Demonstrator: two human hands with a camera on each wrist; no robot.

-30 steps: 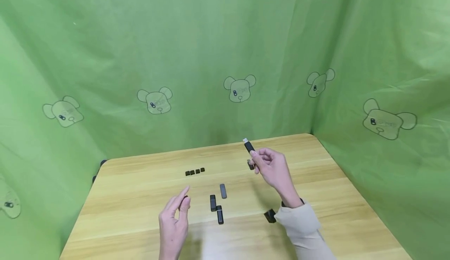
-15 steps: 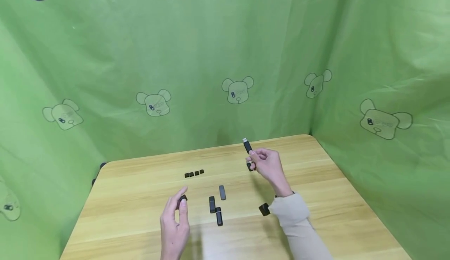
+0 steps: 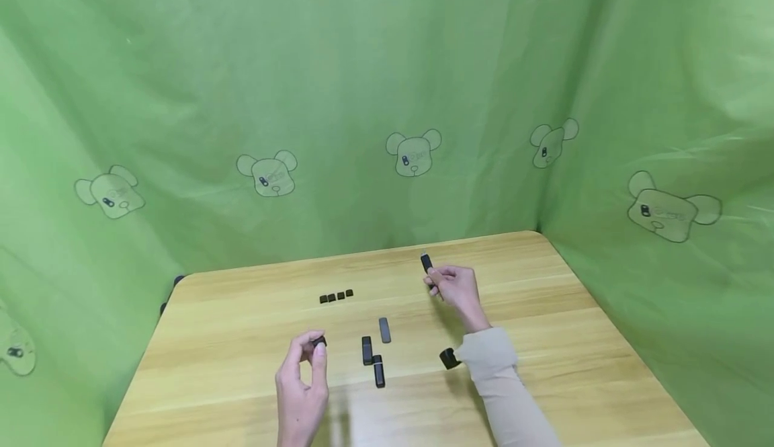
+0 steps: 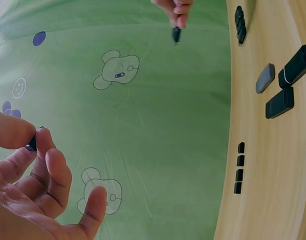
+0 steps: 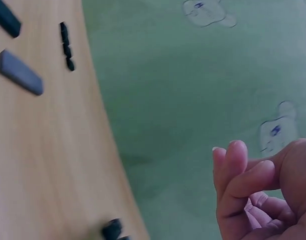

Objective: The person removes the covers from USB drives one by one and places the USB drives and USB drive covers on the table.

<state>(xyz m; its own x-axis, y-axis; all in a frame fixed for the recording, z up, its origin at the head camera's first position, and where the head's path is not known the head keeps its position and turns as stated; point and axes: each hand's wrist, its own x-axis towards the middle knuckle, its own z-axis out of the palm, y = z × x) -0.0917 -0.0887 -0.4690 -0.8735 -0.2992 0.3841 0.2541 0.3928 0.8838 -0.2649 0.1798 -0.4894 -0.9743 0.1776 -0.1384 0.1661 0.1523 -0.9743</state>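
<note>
My left hand [image 3: 302, 386] is raised at the near left of the table, pinching a small black cap [image 4: 31, 145] between thumb and fingertips. My right hand [image 3: 456, 292], over the far right side, holds a black USB stick [image 3: 426, 262] by its near end. The stick's metal plug points away toward the back edge. In the right wrist view, fingers conceal that stick. Between the hands lie two black USB sticks, one [image 3: 367, 351] beside the other [image 3: 378, 371], with a grey stick [image 3: 384, 330] just behind them.
Several small black caps [image 3: 332, 297] form a row at the back left of the wooden table [image 3: 230, 339]. Dark pieces [image 5: 112, 229] lie under the right hand, partly covered in the head view. A black device [image 3: 449, 358] sits at the right wrist. Green curtains [image 3: 338, 97] surround the table.
My right hand has lowered toward the table with the USB stick, its forearm shifting left. The left index finger has bent further over the cap. Sticks on the table have stayed put.
</note>
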